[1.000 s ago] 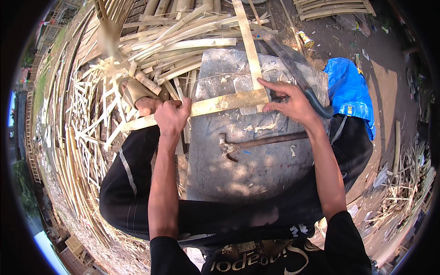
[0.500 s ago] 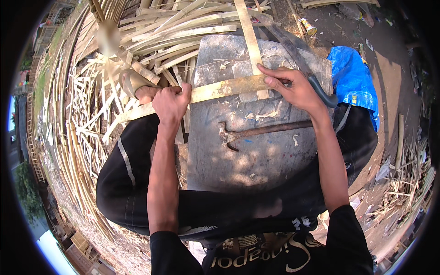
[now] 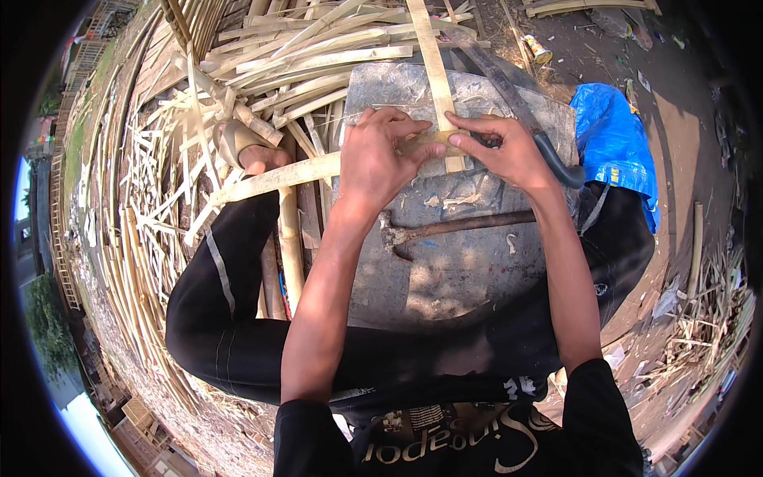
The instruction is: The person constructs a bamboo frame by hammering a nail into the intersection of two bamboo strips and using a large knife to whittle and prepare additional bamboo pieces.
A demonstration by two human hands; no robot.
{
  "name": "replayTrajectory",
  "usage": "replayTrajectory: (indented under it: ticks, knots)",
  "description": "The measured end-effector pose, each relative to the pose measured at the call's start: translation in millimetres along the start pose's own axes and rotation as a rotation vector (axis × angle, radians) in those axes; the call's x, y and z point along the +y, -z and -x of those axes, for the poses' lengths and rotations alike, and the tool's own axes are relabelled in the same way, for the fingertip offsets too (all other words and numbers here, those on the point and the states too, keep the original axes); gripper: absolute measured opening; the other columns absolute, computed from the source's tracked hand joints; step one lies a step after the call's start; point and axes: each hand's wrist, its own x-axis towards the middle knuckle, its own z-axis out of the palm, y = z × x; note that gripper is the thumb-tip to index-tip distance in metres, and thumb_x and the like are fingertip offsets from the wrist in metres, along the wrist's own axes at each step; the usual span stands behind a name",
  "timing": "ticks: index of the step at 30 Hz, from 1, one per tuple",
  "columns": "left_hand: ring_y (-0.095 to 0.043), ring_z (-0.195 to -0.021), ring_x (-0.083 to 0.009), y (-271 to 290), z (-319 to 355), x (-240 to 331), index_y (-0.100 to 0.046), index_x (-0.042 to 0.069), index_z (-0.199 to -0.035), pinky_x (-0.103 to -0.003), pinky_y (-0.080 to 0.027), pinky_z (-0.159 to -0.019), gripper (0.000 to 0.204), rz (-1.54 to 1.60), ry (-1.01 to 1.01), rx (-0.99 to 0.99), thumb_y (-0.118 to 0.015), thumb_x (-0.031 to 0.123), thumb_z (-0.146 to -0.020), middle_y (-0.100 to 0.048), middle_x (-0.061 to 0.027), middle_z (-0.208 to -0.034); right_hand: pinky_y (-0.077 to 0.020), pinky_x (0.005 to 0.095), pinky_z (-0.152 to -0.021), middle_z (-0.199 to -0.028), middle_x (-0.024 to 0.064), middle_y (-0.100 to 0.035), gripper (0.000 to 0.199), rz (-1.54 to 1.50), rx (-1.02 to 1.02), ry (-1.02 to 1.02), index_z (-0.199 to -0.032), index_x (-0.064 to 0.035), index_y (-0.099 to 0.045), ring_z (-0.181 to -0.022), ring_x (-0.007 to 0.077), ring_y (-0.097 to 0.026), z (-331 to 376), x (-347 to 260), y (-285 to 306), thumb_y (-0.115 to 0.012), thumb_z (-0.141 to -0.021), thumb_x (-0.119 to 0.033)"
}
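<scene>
Both hands (image 3: 377,163): pinching bamboo strip (image 3: 298,173) | second strip (image 3: 433,70) crossing it | hammer (image 3: 469,226) (rusty) nearby

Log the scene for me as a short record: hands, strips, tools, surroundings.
Left hand: pinching the crosswise strip near the crossing
Right hand: thumb and forefinger at the crossing; grip unclear
Lengthwise strip: meets the crosswise strip between the hands
Hammer: lying on the grey board, head leftward
Dark-handled blade: handle just right of the right hand
Far right: blue sheet
</scene>
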Motion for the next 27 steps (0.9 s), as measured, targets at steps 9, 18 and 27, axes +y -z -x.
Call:
replayTrajectory:
  ticks: [9,18,27]
  knots:
    - [-0.068,-0.089,-0.0279,-0.3,-8.7,14.6,-0.081,0.011,-0.087,-0.041,-0.053,-0.079,0.022,-0.1,0.054,-0.112,-0.087,0.026,-0.073,-0.072,-0.0066,-0.09,-0.0458,0.0305,-0.081,-0.084,0.0032,-0.055,0.04,-0.095,0.203,0.009,-0.14,-0.0049,-0.051,-0.083,0.0131,-0.051,19.1,-28.5,0.4,-0.055,-0.105,-0.023]
    - [-0.071,-0.091,-0.0313,2.9,-20.5,15.6,-0.077,0.005,-0.086,-0.042,-0.055,-0.083,0.017,-0.09,0.011,-0.203,-0.085,0.015,-0.074,-0.074,-0.01,-0.095,-0.0428,0.0258,-0.077,-0.101,0.0119,-0.072,0.016,-0.209,0.115,0.077,-0.121,-0.0055,-0.037,-0.078,0.0104,-0.045,30.5,-24.5,-16.5,-0.044,-0.109,-0.012]
    - [-0.073,-0.083,-0.0305,10.6,-33.0,24.0,-0.077,0.005,-0.087,-0.04,-0.057,-0.079,0.02,-0.072,0.176,-0.337,-0.086,0.015,-0.072,-0.075,-0.0133,-0.085,-0.0484,0.0251,-0.07,-0.091,0.0071,-0.076,0.01,-0.107,0.28,0.112,-0.1,-0.0009,-0.076,-0.08,0.0082,-0.064,23.8,-19.3,-23.1,-0.073,-0.091,-0.005]
